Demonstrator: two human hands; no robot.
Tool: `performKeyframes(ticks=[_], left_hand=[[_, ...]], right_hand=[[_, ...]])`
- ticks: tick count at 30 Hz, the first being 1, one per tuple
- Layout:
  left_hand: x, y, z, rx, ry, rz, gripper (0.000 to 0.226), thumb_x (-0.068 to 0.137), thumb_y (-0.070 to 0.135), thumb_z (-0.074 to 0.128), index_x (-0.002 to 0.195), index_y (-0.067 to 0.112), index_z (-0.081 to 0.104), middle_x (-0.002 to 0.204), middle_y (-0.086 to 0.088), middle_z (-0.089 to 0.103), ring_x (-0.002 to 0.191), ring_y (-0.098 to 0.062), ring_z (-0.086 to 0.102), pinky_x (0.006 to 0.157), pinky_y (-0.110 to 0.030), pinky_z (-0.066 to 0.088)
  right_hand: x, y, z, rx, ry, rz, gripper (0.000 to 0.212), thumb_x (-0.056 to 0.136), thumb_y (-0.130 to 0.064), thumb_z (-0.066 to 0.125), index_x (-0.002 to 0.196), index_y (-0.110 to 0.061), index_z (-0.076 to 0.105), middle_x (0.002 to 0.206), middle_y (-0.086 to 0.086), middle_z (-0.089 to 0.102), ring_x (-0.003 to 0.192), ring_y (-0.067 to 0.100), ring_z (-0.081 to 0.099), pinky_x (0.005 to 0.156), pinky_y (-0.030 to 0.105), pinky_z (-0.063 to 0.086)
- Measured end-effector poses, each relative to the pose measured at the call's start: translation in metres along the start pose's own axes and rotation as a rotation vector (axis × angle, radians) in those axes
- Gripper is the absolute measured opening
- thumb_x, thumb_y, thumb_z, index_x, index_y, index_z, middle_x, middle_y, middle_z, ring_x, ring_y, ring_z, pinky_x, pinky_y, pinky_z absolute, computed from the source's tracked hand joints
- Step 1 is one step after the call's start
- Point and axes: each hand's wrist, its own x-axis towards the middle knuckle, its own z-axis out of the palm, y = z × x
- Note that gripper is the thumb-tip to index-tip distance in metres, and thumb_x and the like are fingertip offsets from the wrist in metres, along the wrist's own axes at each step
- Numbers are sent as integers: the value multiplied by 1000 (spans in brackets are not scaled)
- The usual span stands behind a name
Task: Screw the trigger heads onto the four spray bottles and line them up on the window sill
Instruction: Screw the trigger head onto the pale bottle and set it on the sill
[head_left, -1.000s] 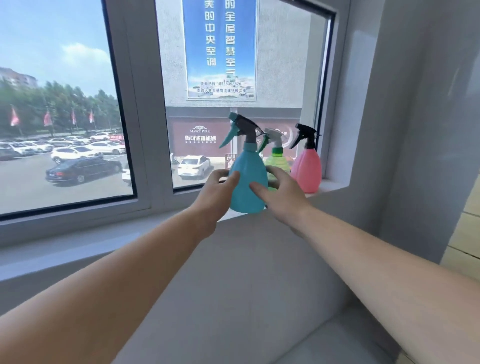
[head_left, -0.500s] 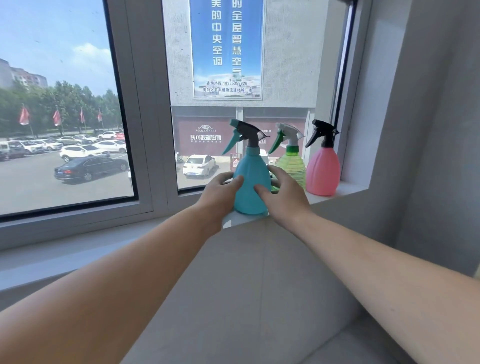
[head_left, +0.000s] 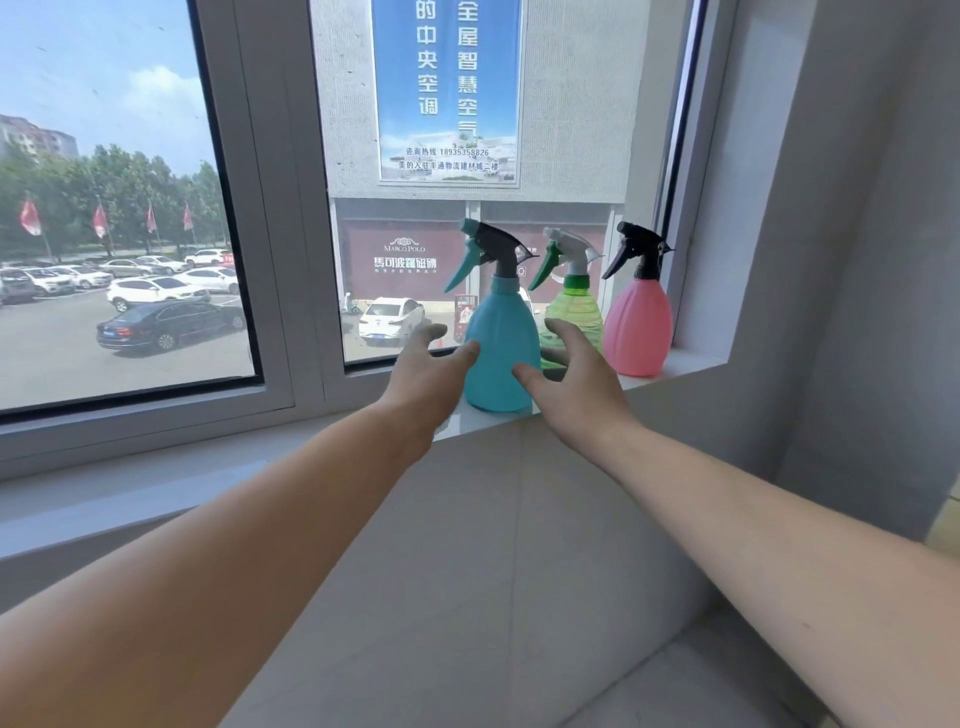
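Third bottle set on the sill, one of four not in view.

Nearest, both forearms reach forward over a grey ledge. The left hand (head_left: 423, 371) and right hand (head_left: 569, 371) flank the blue bottle (head_left: 501, 348), fingers spread wide and gripping nothing; each thumb tip lies at or just off the bottle's side, and I cannot tell if they touch. The blue bottle stands upright on the sill (head_left: 691, 364), trigger head on, pointing left. Just beyond to its right stands the green bottle (head_left: 576, 312), then the pink bottle (head_left: 638, 332) near the window's corner, both capped and facing the same way. The step in hand looks like placing and releasing the blue one. Next likely calls for fetching the fourth bottle, screwing its head on, and standing it left of the blue.
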Motion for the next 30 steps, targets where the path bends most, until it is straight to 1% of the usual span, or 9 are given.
performKeyframes(ticks=[3, 6, 9, 12, 17, 19, 22, 26, 30], left_hand=[[-19, 5, -4, -2, 83, 63, 48, 97, 33, 65, 139, 20, 46, 122, -4, 61, 86, -9, 56, 64, -22, 39], [-42, 2, 1, 28, 126, 156, 33, 94, 32, 68, 120, 20, 53, 114, -9, 65, 77, -8, 56, 55, -20, 41], [-68, -18, 12, 100, 75, 211, 22, 92, 28, 70, 107, 17, 58, 91, -6, 66, 63, -6, 54, 48, -12, 43], [-89, -52, 32, 185, -13, 172, 17, 89, 26, 71, 94, 10, 65, 73, 1, 61, 51, -2, 50, 46, -13, 40], [-110, -145, 81, 335, -369, -176, 24, 90, 29, 69, 101, 8, 65, 78, -1, 61, 67, -20, 59, 61, -31, 49], [-118, -187, 97, 397, -513, -326, 29, 91, 30, 70, 105, 6, 63, 86, -5, 60, 77, -23, 60, 66, -33, 51], [-125, -252, 120, 579, -691, -448, 26, 90, 34, 71, 95, 12, 58, 88, -10, 58, 78, -25, 58, 70, -33, 50], [-134, -325, 142, 777, -864, -564, 51, 91, 46, 69, 126, 13, 55, 113, -3, 53, 102, -22, 56, 91, -36, 52], [-150, -382, 166, 790, -909, -664, 74, 88, 52, 70, 146, 13, 44, 145, -8, 50, 126, -24, 54, 92, -28, 46]], right_hand=[[-12, 7, -9, 11, 30, 1, 58, 90, -37, 68, 144, -31, 45, 134, -1, 62, 114, 17, 63, 101, 41, 52], [-31, 22, -21, 34, 59, 25, 47, 91, -36, 68, 134, -26, 53, 117, -3, 65, 98, 12, 65, 88, 32, 54], [-57, 50, -33, 38, 80, 78, 33, 91, -32, 68, 122, -23, 58, 102, -5, 67, 86, 6, 64, 75, 23, 50], [-86, 92, -41, -8, 91, 154, 28, 91, -27, 69, 117, -21, 59, 94, -6, 66, 81, 10, 64, 75, 26, 50], [-143, 187, -45, -139, -30, 385, 20, 92, -28, 68, 109, -20, 61, 93, -3, 67, 84, 17, 62, 76, 28, 45], [-164, 231, -42, -176, -123, 504, 14, 90, -30, 70, 98, -21, 63, 92, 4, 71, 84, 22, 65, 75, 30, 46], [-192, 294, -32, -170, -270, 700, 11, 89, -31, 70, 85, -24, 63, 88, 11, 74, 78, 24, 65, 69, 35, 49], [-224, 355, -12, -165, -350, 863, 14, 91, -26, 69, 95, -13, 66, 91, 12, 69, 80, 24, 64, 65, 29, 47], [-242, 414, 18, -115, -324, 983, 39, 87, -34, 74, 115, -8, 65, 106, 10, 66, 98, 29, 66, 79, 31, 48]])
